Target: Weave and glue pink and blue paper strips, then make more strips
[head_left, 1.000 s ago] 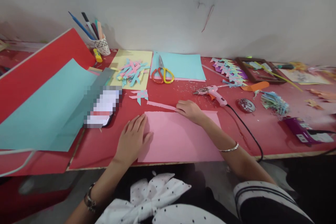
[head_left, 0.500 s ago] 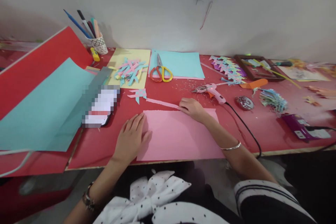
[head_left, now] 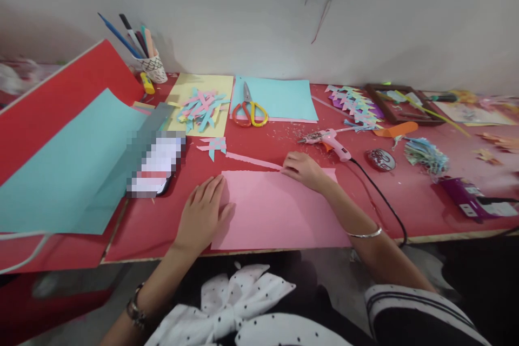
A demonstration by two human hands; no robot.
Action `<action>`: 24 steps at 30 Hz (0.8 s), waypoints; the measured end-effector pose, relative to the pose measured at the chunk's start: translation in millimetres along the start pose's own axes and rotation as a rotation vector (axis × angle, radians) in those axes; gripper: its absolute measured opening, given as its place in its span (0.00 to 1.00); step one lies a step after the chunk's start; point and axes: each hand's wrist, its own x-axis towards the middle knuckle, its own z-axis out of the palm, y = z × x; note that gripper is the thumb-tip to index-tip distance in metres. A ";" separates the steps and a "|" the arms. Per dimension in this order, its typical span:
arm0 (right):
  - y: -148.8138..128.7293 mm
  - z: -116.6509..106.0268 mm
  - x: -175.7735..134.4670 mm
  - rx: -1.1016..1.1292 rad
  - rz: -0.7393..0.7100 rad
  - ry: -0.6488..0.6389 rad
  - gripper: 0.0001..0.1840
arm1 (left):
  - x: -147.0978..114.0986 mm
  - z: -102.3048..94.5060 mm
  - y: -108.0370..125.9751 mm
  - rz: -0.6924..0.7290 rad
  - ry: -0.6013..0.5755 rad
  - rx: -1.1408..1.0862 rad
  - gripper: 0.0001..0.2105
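Observation:
A pink sheet of paper [head_left: 275,216] lies at the front edge of the red table. My left hand [head_left: 203,213] rests flat on its left side, fingers spread a little. Along the far edge, which looks rough and torn, a narrow pink paper strip [head_left: 253,160] runs off to the left, parted from the sheet. My right hand [head_left: 302,170] has its fingers curled closed on the strip where it meets the sheet. Just beyond the strip's left end sits a small woven piece of pink and blue paper [head_left: 214,146].
Scissors [head_left: 248,108] lie on a blue sheet [head_left: 284,94]. Cut strips [head_left: 203,108] are heaped on yellow paper. A pink glue gun [head_left: 330,143], its cord trailing forward, is beyond my right hand. A phone [head_left: 156,165] and leaning red and blue sheets [head_left: 65,167] are left.
My right hand has slid slightly right along the sheet's far edge, and the loose strip is a little longer. My left hand has stayed in place.

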 end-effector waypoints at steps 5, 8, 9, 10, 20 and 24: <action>1.5 1.5 0.9 -0.010 0.013 0.007 0.24 | 0.0 0.4 0.1 0.011 0.009 0.017 0.23; 0.7 -0.6 -0.5 -0.012 0.022 0.019 0.23 | -0.1 0.5 0.2 0.002 0.007 0.027 0.23; 0.3 -1.6 -1.5 -0.008 0.022 0.023 0.22 | -0.1 0.5 0.2 0.000 0.007 0.031 0.23; -0.1 -2.7 -2.5 -0.002 0.022 0.027 0.21 | -0.1 0.5 0.1 -0.001 0.007 0.035 0.23; -3.0 -10.3 -11.3 0.002 0.042 0.047 0.17 | 0.0 -1.3 0.0 -0.002 -0.004 0.027 0.23; -7.2 -6.7 -10.0 -0.015 0.042 0.020 0.19 | 6.7 -12.1 7.5 -0.027 -0.018 0.054 0.20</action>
